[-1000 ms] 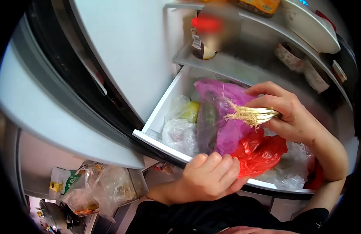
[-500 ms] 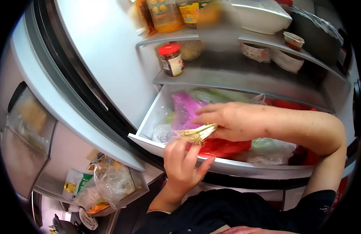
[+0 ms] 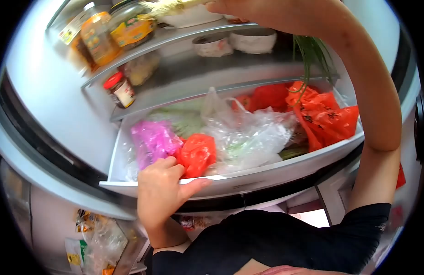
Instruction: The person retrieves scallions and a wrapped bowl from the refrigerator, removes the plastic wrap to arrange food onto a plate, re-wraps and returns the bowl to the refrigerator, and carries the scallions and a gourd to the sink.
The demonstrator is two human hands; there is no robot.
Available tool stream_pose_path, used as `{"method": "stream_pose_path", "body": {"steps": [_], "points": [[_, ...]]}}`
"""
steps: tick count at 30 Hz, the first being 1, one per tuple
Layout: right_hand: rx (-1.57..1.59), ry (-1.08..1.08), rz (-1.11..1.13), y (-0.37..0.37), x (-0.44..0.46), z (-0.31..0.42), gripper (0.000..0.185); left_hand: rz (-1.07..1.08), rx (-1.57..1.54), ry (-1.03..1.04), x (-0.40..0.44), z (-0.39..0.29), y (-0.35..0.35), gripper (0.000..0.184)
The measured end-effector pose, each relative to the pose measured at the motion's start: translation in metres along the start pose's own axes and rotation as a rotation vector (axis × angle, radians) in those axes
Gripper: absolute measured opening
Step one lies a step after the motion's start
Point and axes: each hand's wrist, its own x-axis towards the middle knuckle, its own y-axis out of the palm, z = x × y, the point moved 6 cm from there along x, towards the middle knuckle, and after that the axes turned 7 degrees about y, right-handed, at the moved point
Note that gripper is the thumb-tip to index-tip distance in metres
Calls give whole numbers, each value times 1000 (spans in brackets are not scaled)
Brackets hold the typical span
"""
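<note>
Green onions with pale roots [image 3: 168, 8] are in my right hand [image 3: 239, 8], raised at the top edge of the view, closed on the stalks; their green leaves [image 3: 308, 57] hang behind the forearm. My left hand [image 3: 160, 190] rests at the front edge of the open fridge drawer [image 3: 267, 173], its thumb apart and its fingertips over the rim beside a small red bag [image 3: 198, 153]. A purple bag [image 3: 154, 142] lies just behind those fingers. Clear plastic bags [image 3: 253, 142] fill the drawer's middle, and a larger red bag [image 3: 324, 119] sits at its right.
Above the drawer, shelves hold a red-lidded jar [image 3: 119, 90], an orange bottle [image 3: 99, 36], a big jar [image 3: 131, 27] and two bowls [image 3: 253, 40]. The open door [image 3: 60, 169] is at the left, with bagged items [image 3: 104, 243] in its bin.
My right hand has lifted the green onions up and away from the drawer. My left hand has moved to the drawer's front rim. The view has shifted, showing more of the drawer's right side.
</note>
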Motion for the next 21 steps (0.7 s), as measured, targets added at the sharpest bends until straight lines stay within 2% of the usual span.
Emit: {"method": "stream_pose_path", "body": {"steps": [2, 4, 7, 9, 12, 13, 15, 16, 19, 21], "points": [[-129, 106, 50, -4, -7, -11, 23, -68, 12, 127, 2, -4, -1, 56], [-217, 283, 221, -3, -10, -23, 23, -182, 1, 224, 0, -8, -1, 64], [-300, 342, 277, 33, -38, -62, 15, -305, 22, 294, 0, -12, -8, 62], [-349, 322, 370, 45, -55, -72, 13, -235, -11, 237, -2, -9, -6, 61], [-561, 302, 328, 30, -65, -76, 12, -216, -59, 165, -5, -5, -3, 57], [-761, 82, 115, 17, -63, -59, 9, -223, -72, 145, -6, -4, -3, 56], [-860, 550, 355, -7, -57, -56, 18, -297, -146, 138, -6, -4, -5, 55], [-874, 601, 450, -12, -55, -49, 17, -335, -183, 133, -7, -3, -7, 54], [-610, 590, 488, 27, -87, -67, 12, -268, -102, 291, -10, -8, -6, 50], [-335, 671, 882, 62, -110, -53, 14, -298, -130, 299, -12, -6, -5, 46]]}}
